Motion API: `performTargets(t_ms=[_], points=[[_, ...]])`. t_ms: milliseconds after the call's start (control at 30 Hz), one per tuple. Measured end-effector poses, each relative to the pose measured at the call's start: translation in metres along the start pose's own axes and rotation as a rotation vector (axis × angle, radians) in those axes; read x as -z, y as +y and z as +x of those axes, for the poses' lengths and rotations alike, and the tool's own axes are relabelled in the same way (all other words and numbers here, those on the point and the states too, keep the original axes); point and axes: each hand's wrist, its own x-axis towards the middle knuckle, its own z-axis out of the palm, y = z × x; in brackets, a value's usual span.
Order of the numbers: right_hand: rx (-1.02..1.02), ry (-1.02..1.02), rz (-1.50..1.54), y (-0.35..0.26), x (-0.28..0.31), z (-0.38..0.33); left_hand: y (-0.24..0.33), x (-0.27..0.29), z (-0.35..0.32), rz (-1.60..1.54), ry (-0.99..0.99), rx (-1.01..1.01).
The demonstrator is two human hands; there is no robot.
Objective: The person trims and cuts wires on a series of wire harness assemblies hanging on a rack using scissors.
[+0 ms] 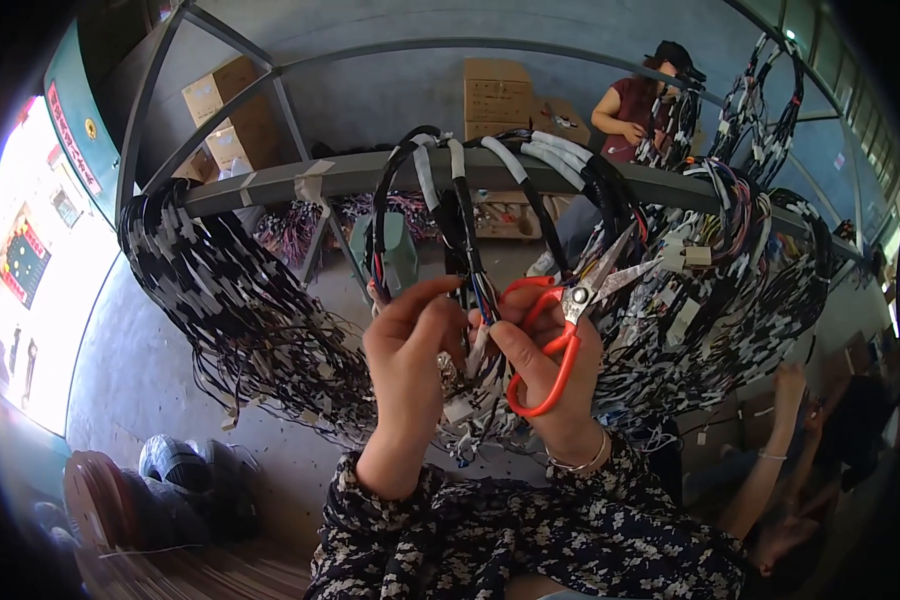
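In front of me a wire harness (470, 235) wrapped in black tape hangs from a grey metal rail (345, 178). Its lower end opens into several coloured wires between my hands. My left hand (407, 355) is closed, its fingertips pinched at this end; the exact wire they grip is hidden. A pair of scissors (564, 372) with red handles hangs on the fingers of my right hand (562, 405). The blades stand apart and point up to the right. My right thumb and index finger also pinch the harness end.
Thick bundles of black and white harnesses (215, 290) hang at the left, with more bundles (700, 330) at the right. Behind the rail are cardboard boxes (498, 92), a green stool (385, 250) and a person in a cap (638, 112). Another person's arm (775, 450) reaches in at lower right.
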Motion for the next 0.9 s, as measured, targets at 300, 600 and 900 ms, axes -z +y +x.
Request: performTargets(t_ms=[300,600,900], points=[[-0.030,-0.007,0.084,0.002,0.009,0.004,0.023,-0.013,0.007,0.131,-0.077,-0.120],[-0.134,-0.029,0.081,-0.008,0.007,0.005,0.026,-0.015,0.033,-0.073,-0.269,0.355],[-0.030,-0.010,-0.062,0.011,0.014,0.001,0.025,-0.017,0.051,-0.032,-0.466,0.510]])
